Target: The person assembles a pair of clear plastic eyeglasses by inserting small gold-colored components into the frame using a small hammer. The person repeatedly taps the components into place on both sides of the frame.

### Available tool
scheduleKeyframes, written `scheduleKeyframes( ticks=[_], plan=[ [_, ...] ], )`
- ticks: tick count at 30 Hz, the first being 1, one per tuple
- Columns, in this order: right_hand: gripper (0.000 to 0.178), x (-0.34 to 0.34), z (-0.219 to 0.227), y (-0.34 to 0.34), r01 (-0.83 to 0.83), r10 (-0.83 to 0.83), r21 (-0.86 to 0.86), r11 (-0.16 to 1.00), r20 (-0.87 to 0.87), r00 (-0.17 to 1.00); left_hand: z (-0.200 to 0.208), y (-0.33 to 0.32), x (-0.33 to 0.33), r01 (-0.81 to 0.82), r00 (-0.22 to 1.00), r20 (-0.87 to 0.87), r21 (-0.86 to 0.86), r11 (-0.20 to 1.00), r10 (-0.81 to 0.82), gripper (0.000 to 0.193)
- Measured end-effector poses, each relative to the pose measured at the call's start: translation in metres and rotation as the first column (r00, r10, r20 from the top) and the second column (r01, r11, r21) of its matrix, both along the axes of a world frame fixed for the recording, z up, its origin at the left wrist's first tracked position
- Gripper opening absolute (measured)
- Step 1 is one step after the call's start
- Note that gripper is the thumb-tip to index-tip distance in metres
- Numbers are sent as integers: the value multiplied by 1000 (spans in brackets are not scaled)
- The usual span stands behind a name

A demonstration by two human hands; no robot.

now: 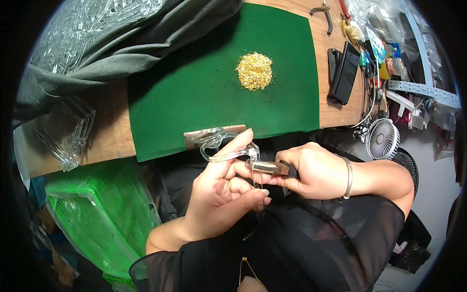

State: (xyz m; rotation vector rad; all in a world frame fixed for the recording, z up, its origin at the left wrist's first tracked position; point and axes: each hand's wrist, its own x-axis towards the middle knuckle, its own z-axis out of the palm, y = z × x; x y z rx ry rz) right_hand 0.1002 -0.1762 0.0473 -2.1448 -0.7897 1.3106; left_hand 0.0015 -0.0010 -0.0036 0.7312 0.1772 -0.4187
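A clear plastic eyeglass frame [216,156] is pinched in my left hand [209,194], its thin temple hanging down past the thumb. My right hand [311,170] is closed around a dark-handled hand tool with a worn metal head [267,168], probably pliers. That head meets the frame near its hinge corner; the exact contact is hidden by fingers and metal. Just beyond my left fingers, a worn brown strip [192,140] lies at the front edge of a green mat [194,107]. A pile of tiny gold-coloured metal parts [255,71] rests on the mat.
Grey cloth [160,36] and clear plastic frames [92,29] cover the far left. More clear frames [80,131] lie at the table's left edge, above a green crate [87,209]. At right are a black phone [346,73], pliers [328,19] and a small white fan [383,138].
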Motion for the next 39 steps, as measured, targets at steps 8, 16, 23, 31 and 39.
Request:
scheduleKeyframes(
  ticks=[8, 16, 23, 31, 39],
  plan=[
    [22, 10, -5, -8, -29, 30, 140, 990, -4, 1000, 4, 5, 0, -19, 998, 53, 76, 997, 15, 74],
    [27, 11, -21, -4, -275, 93, 320, 907, 484, 870, 2, -2, -5, -183, 942, 329, 362, 914, 58, 55],
    [33, 14, -27, -5, -386, 114, 337, 859, 610, 784, -2, -6, -1, -297, 866, 500, 460, 837, 32, 52],
    [29, 13, -27, -6, -428, 131, 294, 855, 675, 726, -2, -6, -1, -321, 839, 544, 526, 788, -22, 53],
    [26, 14, -31, -2, -441, 66, 357, 824, 712, 699, 1, -4, 1, -323, 826, 563, 515, 794, -30, 54]
  ],
)
